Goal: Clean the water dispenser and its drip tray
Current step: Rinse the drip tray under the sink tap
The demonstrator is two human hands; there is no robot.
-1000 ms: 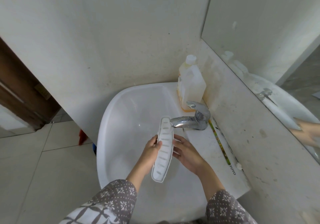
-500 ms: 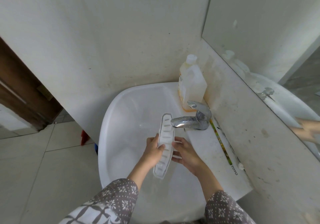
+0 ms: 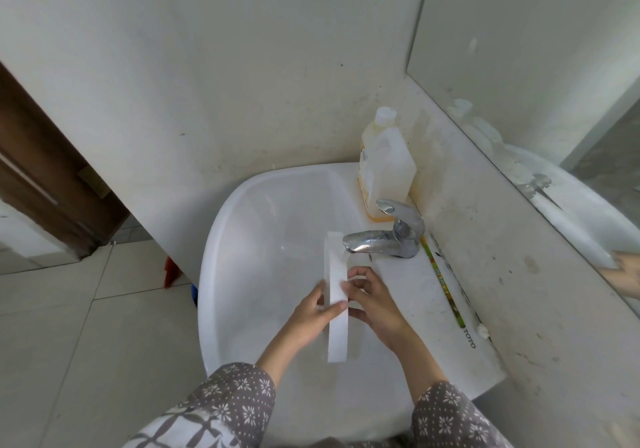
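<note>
The long white drip tray (image 3: 337, 330) is held over the white sink basin (image 3: 242, 257), turned on its edge so its plain side wall faces me. Its far end sits just under the spout of the chrome tap (image 3: 384, 238), where water runs onto it. My left hand (image 3: 308, 316) grips the tray from the left, thumb across its edge. My right hand (image 3: 375, 305) holds it from the right, fingers curled against the tray's far face. The water dispenser is not in view.
A white plastic bottle (image 3: 386, 167) with orange residue stands on the sink ledge behind the tap. A mirror (image 3: 536, 66) fills the right wall. A brown door (image 3: 41, 177) and tiled floor (image 3: 69, 326) lie to the left, a red object (image 3: 170, 271) beside the basin.
The tray has been rotated from its slotted face toward me onto its side edge. Both hands shifted their grip; the far end stays under the tap.
</note>
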